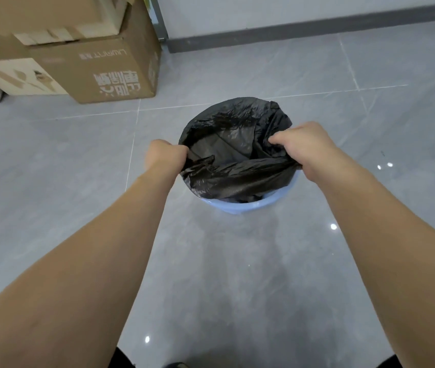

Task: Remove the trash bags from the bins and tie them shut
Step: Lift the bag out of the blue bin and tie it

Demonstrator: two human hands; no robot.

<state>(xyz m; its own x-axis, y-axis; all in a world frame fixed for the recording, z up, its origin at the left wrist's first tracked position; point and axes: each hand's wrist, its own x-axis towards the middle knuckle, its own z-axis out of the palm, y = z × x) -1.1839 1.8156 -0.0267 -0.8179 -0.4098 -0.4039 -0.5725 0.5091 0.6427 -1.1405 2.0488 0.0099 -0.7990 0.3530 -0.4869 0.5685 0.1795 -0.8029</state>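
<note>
A black trash bag (pixel 233 179) sits in a light blue round bin (pixel 237 207) on the grey tiled floor, its mouth open. Only the bin's near rim shows; the bag covers the rest. My left hand (pixel 164 158) grips the bag's left edge with curled fingers. At the right edge, my right hand (pixel 304 146) grips a bunched fold of the plastic. The near edge of the bag is lifted off the rim and stretched between both hands. What lies inside the bag is too dark to tell.
Stacked cardboard boxes (pixel 99 67) stand at the far left against the wall. A white wall with a dark baseboard (pixel 317 29) runs across the back. Glossy grey floor tiles (pixel 237 274) spread around the bin.
</note>
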